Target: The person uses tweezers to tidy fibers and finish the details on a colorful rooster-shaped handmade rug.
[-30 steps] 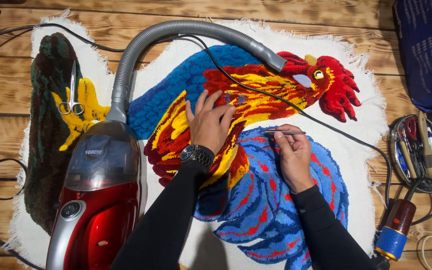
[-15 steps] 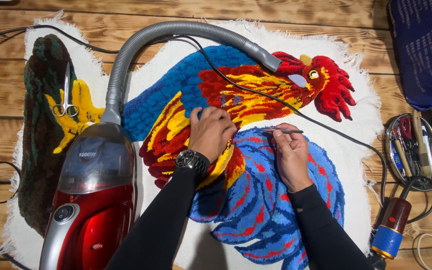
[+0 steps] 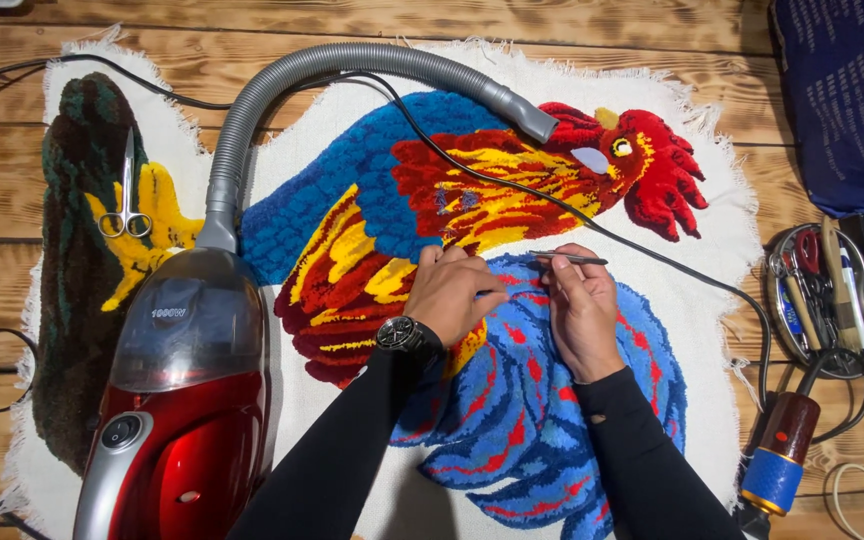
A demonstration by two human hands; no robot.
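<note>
Two hands are placed close together on the tufted rooster rug (image 3: 512, 400), which is spread flat on the wooden surface (image 3: 12, 290), judged so that the pile can be worked from above. The left hand (image 3: 455, 292) is loosely curled, fingers bent and pressed onto the yellow and red pile, holding nothing, apparently to steady the area. The right hand (image 3: 580, 310) is closed in a pinch on thin metal tweezers (image 3: 569, 258), kept nearly level just above the blue pile between both hands. Left of the left hand stands a red vacuum cleaner (image 3: 177, 420); its grey hose (image 3: 352, 62) arches beyond the hands. Small scissors (image 3: 126, 195) lie further left.
</note>
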